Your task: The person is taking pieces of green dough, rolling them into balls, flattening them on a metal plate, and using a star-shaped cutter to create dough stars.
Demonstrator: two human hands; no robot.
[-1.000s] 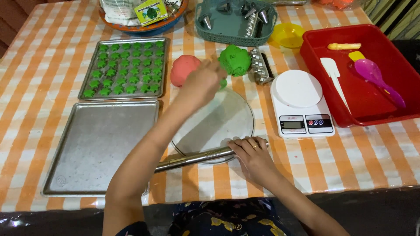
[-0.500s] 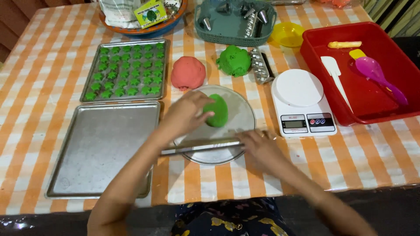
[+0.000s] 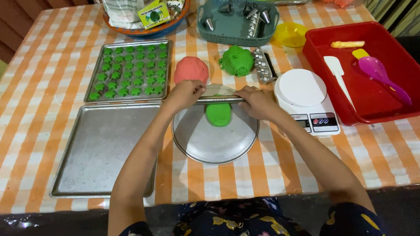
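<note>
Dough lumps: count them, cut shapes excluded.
3. A pink lump lies behind the round plate, a big green lump beside it to the right, and a small green lump on the plate, under the metal rolling pin.

A home baking setup is suggested by an orange-checked cloth on the worktop point(image 3: 39, 87), metal baking trays point(image 3: 105, 148), coloured dough balls point(image 3: 191, 70), a kitchen scale point(image 3: 306, 98) and piping nozzles point(image 3: 238, 19).

Two bare forearms reach in from the lower edge, ending in the left hand point(image 3: 186, 94) and the right hand point(image 3: 257, 101), both without rings, watches or gloves. Dark navy garment point(image 3: 232, 218) with small yellow printed motifs covers the lap.
</note>
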